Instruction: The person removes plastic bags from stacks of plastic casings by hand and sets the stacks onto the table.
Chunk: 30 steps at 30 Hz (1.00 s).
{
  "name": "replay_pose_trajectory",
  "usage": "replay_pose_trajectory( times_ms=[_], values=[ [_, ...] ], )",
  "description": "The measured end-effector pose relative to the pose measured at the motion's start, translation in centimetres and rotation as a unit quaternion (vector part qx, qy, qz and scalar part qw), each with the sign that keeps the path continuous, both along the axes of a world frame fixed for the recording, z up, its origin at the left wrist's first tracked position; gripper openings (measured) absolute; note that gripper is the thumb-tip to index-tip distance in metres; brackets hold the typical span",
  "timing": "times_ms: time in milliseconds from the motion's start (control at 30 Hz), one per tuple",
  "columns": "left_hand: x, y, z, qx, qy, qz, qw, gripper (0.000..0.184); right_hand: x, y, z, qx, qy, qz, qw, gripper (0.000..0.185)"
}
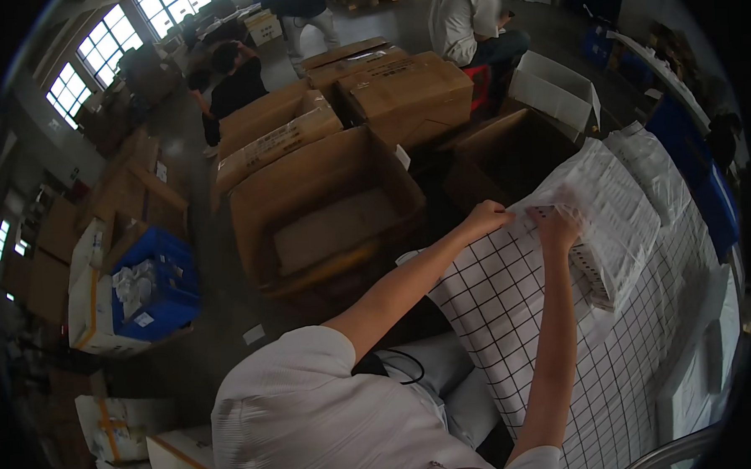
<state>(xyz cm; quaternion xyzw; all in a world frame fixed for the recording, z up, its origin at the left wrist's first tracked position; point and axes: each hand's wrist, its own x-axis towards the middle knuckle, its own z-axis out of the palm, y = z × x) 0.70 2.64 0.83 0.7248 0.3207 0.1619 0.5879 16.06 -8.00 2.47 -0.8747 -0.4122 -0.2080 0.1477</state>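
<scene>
Both hands are up at the clear plastic bag (pixel 621 199), which lies on the far part of the table's white gridded cloth (pixel 513 312) with white contents showing through. The left hand (pixel 484 220) is at the bag's left edge, fingers close together — whether they're pinching the film, I can't tell. The right hand (pixel 557 225) is just beside it, fingers bent against the plastic and blurred; its grip can't be made out either, and it hides part of the bag's edge. A second wrapped bundle (pixel 651 172) sits just beyond.

Now the surroundings, and it's crowded! A big open carton (pixel 306 175) stands left of the table, another open carton (pixel 514 145) sits beyond the hands, and a white open box (pixel 540 78) rises behind that. More cardboard boxes (pixel 411 95) block the floor ahead — past them, a seated person in a light shirt (pixel 460 21) and a person in black (pixel 239 77). Over on the left, a blue crate (pixel 157 324) holds pale pieces, right by a white box (pixel 84 285).
</scene>
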Motion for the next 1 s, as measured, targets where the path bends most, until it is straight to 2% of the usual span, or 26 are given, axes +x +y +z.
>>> replay_pose_trajectory(
  times_ms=[33, 100, 133, 200, 233, 300, 333, 367, 433, 467, 500, 533, 633, 667, 700, 733, 800, 833, 900, 1000],
  values=[
    [0.2, 0.4, -0.4, -0.005, 0.001, 0.007, 1.0, 0.04, 0.8, 0.1, -0.9, -0.005, 0.001, 0.007, 1.0, 0.087],
    [0.7, 1.0, -0.5, 0.18, 0.059, -0.027, 0.981, 0.04, 2.0, -0.1, -1.8, -0.015, 0.057, -0.026, 0.998, 0.085],
    [0.8, 1.3, -0.3, 0.178, 0.058, -0.028, 0.982, 0.04, 2.2, 0.1, -1.7, -0.017, 0.056, -0.027, 0.998, 0.085],
    [0.7, 1.4, 0.1, 0.247, 0.092, -0.038, 0.964, 0.038, 2.1, 0.3, -1.2, -0.04, 0.131, -0.045, 0.99, 0.083],
    [0.4, 1.4, 0.5, 0.245, 0.092, -0.045, 0.964, 0.038, 1.4, -0.2, -1.0, -0.042, 0.133, -0.051, 0.989, 0.083],
    [0.1, 1.4, 1.3, 0.171, 0.12, -0.035, 0.977, 0.04, 0.7, -1.7, -0.4, 0.009, 0.018, 0.014, 1.0, 0.087],
    [0.3, 1.9, 0.4, 0.101, 0.094, -0.035, 0.99, 0.042, 0.9, -2.6, 0.3, 0.011, 0.014, 0.002, 1.0, 0.087],
    [0.7, 2.3, -0.4, 0.104, 0.089, -0.046, 0.99, 0.042, 1.1, -3.9, 0.9, -0.005, -0.025, 0.004, 1.0, 0.09],
    [1.0, 2.1, -0.9, 0.023, 0.085, -0.009, 0.996, 0.044, 2.3, -5.7, 0.7, -0.024, -0.063, -0.007, 0.998, 0.094],
    [0.9, 1.9, -0.7, 0.025, 0.081, -0.02, 0.996, 0.044, 3.6, -5.9, 0.0, -0.015, 0.032, -0.027, 0.999, 0.098],
    [0.4, 1.4, -0.2, 0.078, 0.084, -0.031, 0.993, 0.043, 4.7, -6.2, -0.4, -0.003, 0.125, -0.045, 0.991, 0.102],
    [0.2, 1.2, 0.2, 0.133, 0.083, -0.04, 0.987, 0.042, 4.9, -6.7, -0.2, 0.001, 0.117, -0.055, 0.992, 0.102],
    [0.5, 1.8, 0.5, 0.085, 0.107, -0.048, 0.989, 0.042, 4.2, -7.0, 1.1, -0.02, 0.087, -0.034, 0.995, 0.104],
    [0.7, 2.4, -0.4, 0.065, 0.106, -0.047, 0.991, 0.042, 3.8, -6.9, 1.8, -0.043, 0.139, -0.052, 0.988, 0.103],
    [0.7, 2.8, -0.4, 0.096, 0.128, -0.056, 0.986, 0.043, 3.7, -7.0, 2.5, -0.063, 0.191, -0.071, 0.977, 0.102],
    [0.5, 3.1, -0.4, 0.128, 0.149, -0.064, 0.978, 0.043, 3.5, -7.6, 2.7, -0.055, 0.182, -0.085, 0.978, 0.102],
    [0.9, 3.8, -2.0, 0.116, 0.105, -0.045, 0.987, 0.045, 3.4, -9.4, 2.6, -0.047, 0.028, 0.024, 0.998, 0.099],
    [1.0, 3.6, -1.7, 0.123, 0.099, -0.058, 0.986, 0.045, 4.2, -9.9, 2.5, -0.042, 0.024, 0.01, 0.999, 0.099],
    [0.9, 3.2, -1.6, 0.08, 0.102, -0.053, 0.99, 0.047, 5.5, -10.4, 1.7, -0.054, 0.139, -0.037, 0.988, 0.1],
    [0.5, 1.9, -0.3, 0.018, 0.06, -0.059, 0.996, 0.045, 8.2, -10.2, -1.0, -0.049, 0.152, -0.016, 0.987, 0.094]
  ],
)
